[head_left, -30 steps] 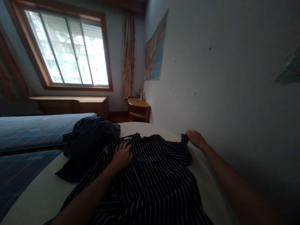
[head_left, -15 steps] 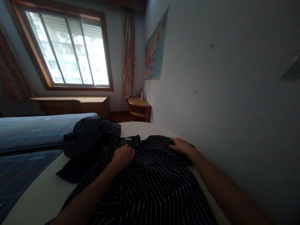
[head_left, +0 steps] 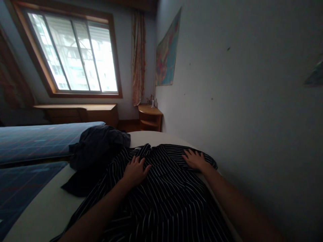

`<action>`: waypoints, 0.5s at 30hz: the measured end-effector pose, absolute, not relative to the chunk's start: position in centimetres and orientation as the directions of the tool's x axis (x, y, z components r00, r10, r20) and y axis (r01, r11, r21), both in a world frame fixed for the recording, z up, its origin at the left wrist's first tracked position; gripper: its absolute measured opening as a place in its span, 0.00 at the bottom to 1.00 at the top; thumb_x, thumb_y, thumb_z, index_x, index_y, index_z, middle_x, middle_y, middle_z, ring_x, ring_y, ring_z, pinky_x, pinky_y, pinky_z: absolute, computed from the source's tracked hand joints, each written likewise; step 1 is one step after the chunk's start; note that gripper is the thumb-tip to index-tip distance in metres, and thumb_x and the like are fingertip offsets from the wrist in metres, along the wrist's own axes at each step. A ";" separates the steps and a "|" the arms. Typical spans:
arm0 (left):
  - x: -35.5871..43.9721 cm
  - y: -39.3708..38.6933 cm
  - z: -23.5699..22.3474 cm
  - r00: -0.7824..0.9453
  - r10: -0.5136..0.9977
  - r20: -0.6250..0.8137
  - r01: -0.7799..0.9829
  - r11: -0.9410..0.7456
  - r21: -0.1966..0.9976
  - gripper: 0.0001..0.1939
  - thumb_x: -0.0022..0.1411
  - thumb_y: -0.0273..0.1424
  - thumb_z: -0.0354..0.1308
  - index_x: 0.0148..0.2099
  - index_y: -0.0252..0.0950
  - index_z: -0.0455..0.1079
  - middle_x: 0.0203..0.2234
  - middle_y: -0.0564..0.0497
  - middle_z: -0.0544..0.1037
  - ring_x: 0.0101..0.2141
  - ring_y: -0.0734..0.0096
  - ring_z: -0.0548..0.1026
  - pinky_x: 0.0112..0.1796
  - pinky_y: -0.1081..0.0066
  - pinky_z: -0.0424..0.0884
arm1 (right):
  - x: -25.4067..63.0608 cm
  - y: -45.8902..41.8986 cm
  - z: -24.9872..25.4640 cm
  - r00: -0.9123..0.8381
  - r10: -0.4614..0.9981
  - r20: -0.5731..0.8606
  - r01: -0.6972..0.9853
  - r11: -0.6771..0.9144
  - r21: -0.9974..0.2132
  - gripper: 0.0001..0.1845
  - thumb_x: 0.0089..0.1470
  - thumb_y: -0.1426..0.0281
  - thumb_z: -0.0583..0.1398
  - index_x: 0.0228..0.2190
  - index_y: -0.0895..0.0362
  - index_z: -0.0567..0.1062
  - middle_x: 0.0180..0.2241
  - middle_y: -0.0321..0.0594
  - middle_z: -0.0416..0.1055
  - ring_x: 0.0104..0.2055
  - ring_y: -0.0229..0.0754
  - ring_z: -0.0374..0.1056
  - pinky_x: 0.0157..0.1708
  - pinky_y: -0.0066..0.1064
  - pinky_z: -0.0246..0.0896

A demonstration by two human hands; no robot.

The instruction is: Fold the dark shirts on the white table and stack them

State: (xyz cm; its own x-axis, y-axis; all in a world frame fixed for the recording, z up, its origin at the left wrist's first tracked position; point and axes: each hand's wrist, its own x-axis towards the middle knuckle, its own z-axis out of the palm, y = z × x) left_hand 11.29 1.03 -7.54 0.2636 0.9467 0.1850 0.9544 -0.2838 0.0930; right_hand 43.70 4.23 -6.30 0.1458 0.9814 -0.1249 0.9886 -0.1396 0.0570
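Striped sleeve (head_left: 210, 160) has come down under the right hand's (head_left: 197, 162) fingers (head_left: 192, 153).

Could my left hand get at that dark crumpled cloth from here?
Probably yes: the left hand rests open on the striped shirt, and the dark crumpled cloth lies close by, to its left, with nothing standing between.

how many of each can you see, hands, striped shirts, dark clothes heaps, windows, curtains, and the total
Left hand and right hand: 2
Striped shirt: 1
Dark clothes heap: 1
Window: 1
Left curtain and right curtain: 2
Total: 7
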 end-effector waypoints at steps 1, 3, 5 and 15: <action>11.2 1.2 -7.8 0.281 0.944 0.175 0.948 -0.301 0.102 0.31 0.69 0.51 0.42 0.63 0.35 0.65 0.61 0.38 0.66 0.64 0.46 0.57 0.58 0.55 0.59 | 43.9 4.0 -6.0 0.203 0.973 -0.109 0.976 -0.193 0.097 0.33 0.65 0.55 0.42 0.67 0.53 0.53 0.68 0.49 0.50 0.66 0.65 0.51 0.61 0.62 0.36; 11.3 1.6 -8.4 0.312 0.938 0.150 0.937 -0.330 0.118 0.34 0.69 0.52 0.41 0.66 0.36 0.60 0.65 0.38 0.60 0.66 0.43 0.52 0.61 0.52 0.54 | 43.9 3.7 -5.4 0.290 0.955 -0.064 0.947 -0.277 0.164 0.31 0.64 0.61 0.45 0.63 0.61 0.62 0.63 0.58 0.59 0.62 0.67 0.57 0.60 0.63 0.36; 11.5 1.8 -8.9 0.341 0.930 0.133 0.925 -0.358 0.129 0.36 0.68 0.54 0.40 0.67 0.37 0.59 0.66 0.37 0.57 0.67 0.42 0.48 0.62 0.50 0.51 | 43.5 3.6 -5.1 0.318 0.948 -0.026 0.932 -0.307 0.190 0.28 0.62 0.67 0.47 0.56 0.69 0.70 0.58 0.65 0.64 0.61 0.67 0.58 0.60 0.62 0.34; 13.3 3.6 -9.0 0.523 0.851 0.059 0.830 -0.524 0.191 0.41 0.66 0.59 0.37 0.70 0.39 0.52 0.69 0.40 0.48 0.68 0.41 0.40 0.63 0.45 0.45 | 39.5 3.3 -7.4 0.098 0.986 -0.137 0.978 -0.120 -0.168 0.41 0.60 0.42 0.39 0.68 0.45 0.45 0.71 0.39 0.36 0.71 0.64 0.32 0.61 0.68 0.31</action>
State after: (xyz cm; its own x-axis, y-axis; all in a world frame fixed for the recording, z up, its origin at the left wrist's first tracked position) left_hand 13.28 3.61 -8.96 0.5226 0.8505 0.0594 0.8303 -0.5235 0.1912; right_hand 39.50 3.27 -7.42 0.0977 0.9857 -0.1373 0.9784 -0.1203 -0.1678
